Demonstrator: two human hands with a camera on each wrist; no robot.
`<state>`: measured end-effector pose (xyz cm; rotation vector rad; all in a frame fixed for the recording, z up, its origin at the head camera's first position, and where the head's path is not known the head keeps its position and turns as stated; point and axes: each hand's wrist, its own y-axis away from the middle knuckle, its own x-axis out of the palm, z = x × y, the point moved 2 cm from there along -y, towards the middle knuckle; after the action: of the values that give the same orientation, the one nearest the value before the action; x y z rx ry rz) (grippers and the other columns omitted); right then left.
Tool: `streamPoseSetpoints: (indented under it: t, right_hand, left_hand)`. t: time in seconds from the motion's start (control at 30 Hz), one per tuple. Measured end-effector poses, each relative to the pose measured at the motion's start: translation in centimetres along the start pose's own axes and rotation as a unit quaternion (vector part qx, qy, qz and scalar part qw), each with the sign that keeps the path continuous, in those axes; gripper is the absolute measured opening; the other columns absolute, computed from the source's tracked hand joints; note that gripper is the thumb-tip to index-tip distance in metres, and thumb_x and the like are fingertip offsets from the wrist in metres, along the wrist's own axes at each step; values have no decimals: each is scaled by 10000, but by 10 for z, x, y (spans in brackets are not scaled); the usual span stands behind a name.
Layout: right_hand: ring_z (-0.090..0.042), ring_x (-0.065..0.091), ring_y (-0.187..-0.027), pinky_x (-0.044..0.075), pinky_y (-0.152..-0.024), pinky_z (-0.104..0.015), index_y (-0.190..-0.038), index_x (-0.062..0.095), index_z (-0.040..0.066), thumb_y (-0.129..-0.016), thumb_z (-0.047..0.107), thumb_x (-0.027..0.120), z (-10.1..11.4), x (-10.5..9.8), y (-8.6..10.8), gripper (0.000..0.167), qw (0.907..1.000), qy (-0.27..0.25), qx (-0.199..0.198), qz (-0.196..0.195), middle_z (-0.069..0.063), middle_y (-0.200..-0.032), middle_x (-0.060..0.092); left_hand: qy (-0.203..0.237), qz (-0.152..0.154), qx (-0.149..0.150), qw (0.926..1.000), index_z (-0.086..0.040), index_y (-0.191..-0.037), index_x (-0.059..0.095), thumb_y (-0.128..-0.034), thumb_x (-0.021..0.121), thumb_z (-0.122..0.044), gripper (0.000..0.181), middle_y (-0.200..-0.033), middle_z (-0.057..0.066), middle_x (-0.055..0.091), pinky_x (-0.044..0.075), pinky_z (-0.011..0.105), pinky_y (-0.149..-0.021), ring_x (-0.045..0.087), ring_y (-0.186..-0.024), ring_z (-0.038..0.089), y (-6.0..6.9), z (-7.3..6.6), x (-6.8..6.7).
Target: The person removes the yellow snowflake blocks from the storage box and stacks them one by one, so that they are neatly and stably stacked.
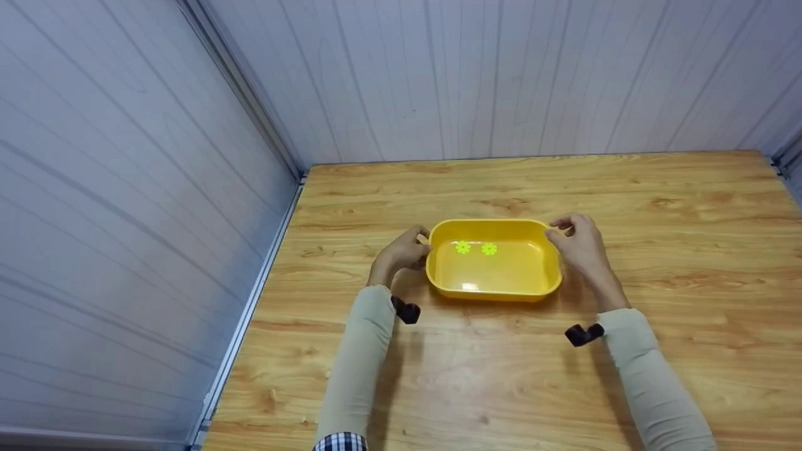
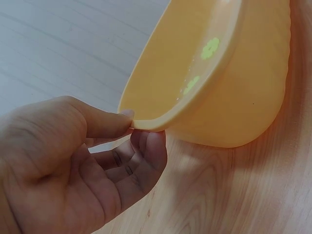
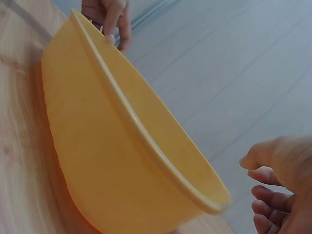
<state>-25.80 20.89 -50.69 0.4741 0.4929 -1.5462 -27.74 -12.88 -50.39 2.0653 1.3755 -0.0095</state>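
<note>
A yellow plastic basin (image 1: 507,274), oblong with rounded corners, sits on the wooden table. My left hand (image 1: 404,252) is at its left end; in the left wrist view the thumb lies over the basin's rim (image 2: 151,124) and the fingers are bent beneath, pinching it. Beside the far right corner is my right hand (image 1: 581,247). Its loosely bent fingers (image 3: 265,192) stand apart from the rim in the right wrist view, holding nothing. Two bright green flower shapes, one left (image 1: 462,247) and one right (image 1: 489,248), show inside the basin; whether they are loose or fixed I cannot tell.
The wood-grain table (image 1: 689,250) extends around the basin on all sides. A pale panelled wall (image 1: 476,81) rises behind it, and another panelled wall (image 1: 125,219) borders the left edge. Small black devices sit at the left cuff (image 1: 406,310) and right cuff (image 1: 583,335).
</note>
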Motion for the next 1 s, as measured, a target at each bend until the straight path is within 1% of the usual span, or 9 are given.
streamPoseSetpoints:
  t: [0.13,0.3,0.47,0.57,0.73,0.83,1.0]
  right_hand:
    - [-323,470,-1020,379,-853,-380,-1132,587,-16,-927,197,608,8,13,-3,296,9996,24,-267,31,-199,-1138,501]
    - [-338,495,-1008,396,-870,-405,-1095,596,-14,-911,172,630,16,30,-4,263,9983,30,-572,71,-194,-1120,524]
    - [-345,494,-1004,405,-873,-421,-1077,600,-13,-907,158,638,21,45,-4,244,9972,-24,-712,205,-196,-1106,516]
    - [-348,488,-1009,402,-869,-417,-1075,597,-8,-903,154,642,22,53,-7,241,9974,-38,-649,299,-189,-1098,510]
    - [-349,492,-1013,411,-883,-430,-1088,588,-22,-898,156,647,21,64,-12,266,9973,71,-542,488,-191,-1089,513]
    - [-337,493,-1004,416,-885,-439,-1106,585,-26,-899,175,649,20,69,-15,296,9967,203,-493,617,-191,-1090,518]
    - [-321,482,-1044,414,-901,-442,-1157,565,-10,-912,209,638,17,77,-19,337,9950,279,-228,930,-180,-1139,504]
  left_hand:
    - [24,37,26,10000,-104,-1285,414,-997,468,-144,296,-886,59,491,485,301,-673,506,-716,164,0,1,0]
    - [65,55,42,10000,-101,-1290,414,-999,465,-138,298,-891,64,486,478,333,-710,500,-720,172,-2,2,-1]
    - [72,62,92,9999,-82,-1310,406,-1005,457,-137,314,-913,79,515,507,424,-828,537,-739,173,-2,3,0]
    - [50,60,103,9999,-79,-1311,405,-1004,456,-136,316,-923,82,526,506,451,-871,552,-753,171,-1,3,0]
    - [-37,18,85,10000,-87,-1307,414,-1000,464,-143,316,-924,75,527,523,390,-812,555,-759,164,-1,3,0]
    - [-56,3,76,10000,-88,-1302,416,-997,470,-143,315,-926,74,526,523,372,-793,553,-762,162,-2,3,-1]
    - [-44,55,56,10000,-85,-1306,410,-996,465,-139,319,-927,70,513,513,358,-782,532,-771,164,-2,2,-1]
